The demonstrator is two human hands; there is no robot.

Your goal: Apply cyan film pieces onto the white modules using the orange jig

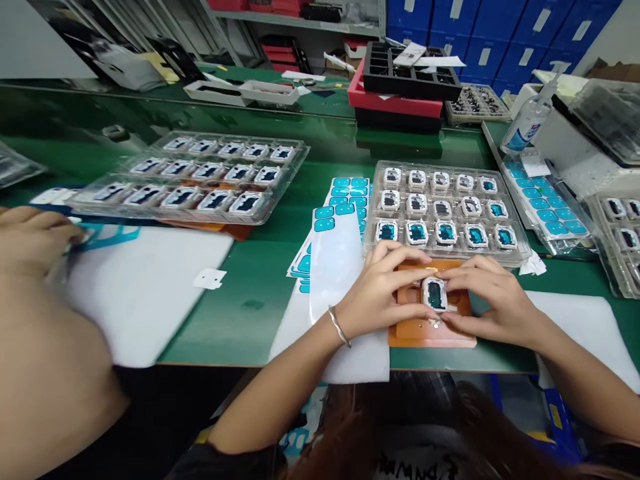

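Observation:
In the head view, my left hand (383, 287), with a silver bracelet at the wrist, has its fingertips on the left side of a small white square frame with a dark teal centre (435, 294). My right hand (493, 303) pinches the same frame from the right, its fingers and thumb near the upper and lower corners. The frame sits over an orange jig plate (433, 339) near the table's front edge. Just behind my hands is a clear plastic tray (370, 243) with rows of similar frames; those in the front row show bright teal centres.
Left of my arm lie teal sticker sheets (334, 213) and a white sheet (333, 280). A co-worker's hand (35, 237) works beside another filled tray (200, 217). At the back stand red and black boxes (400, 100); a pump bottle (530, 120) is at right.

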